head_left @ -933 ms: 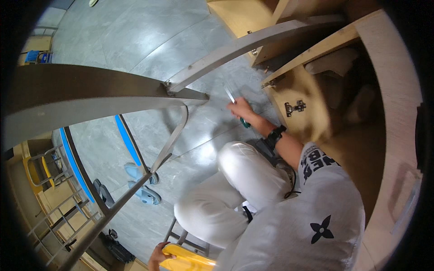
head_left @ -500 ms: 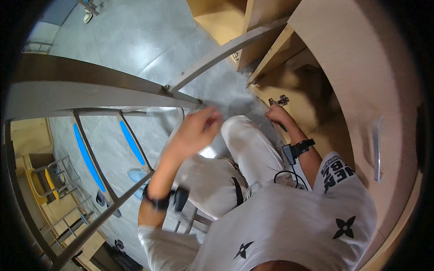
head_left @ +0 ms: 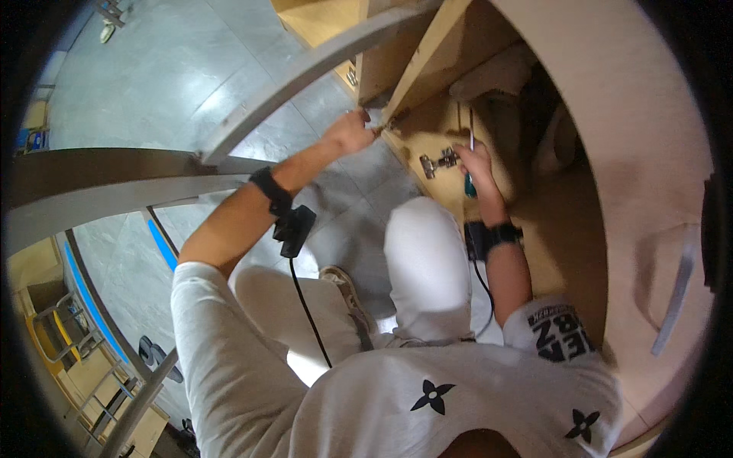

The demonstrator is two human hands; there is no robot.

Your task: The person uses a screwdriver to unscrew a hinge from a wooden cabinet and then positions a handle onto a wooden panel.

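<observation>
My right hand (head_left: 476,162) is wrapped round a screwdriver (head_left: 469,185) with a dark green handle, its metal shaft rising past the fingers over the open wooden cabinet (head_left: 427,126). Right beside these fingers a metal hinge (head_left: 437,162) rests against the cabinet's light wooden panel; whether it is screwed on I cannot tell. Farther left, my left hand (head_left: 353,131) reaches to the cabinet's front corner. Its fingers are curled at a small metal fitting (head_left: 387,126) on the panel edge, and what they pinch, if anything, is hidden.
A curved grey metal bar (head_left: 321,65) arches above my left arm, joining a thick grey beam (head_left: 114,172). On the right stands a large wooden door (head_left: 634,229) with a metal handle (head_left: 676,294). Slippers (head_left: 156,357) lie on the grey tiled floor (head_left: 198,61).
My left hand has swung forward from above my knees to the cabinet corner. My right hand has risen beside the hinge, and the screwdriver shaft now shows. The whole view has shifted.
</observation>
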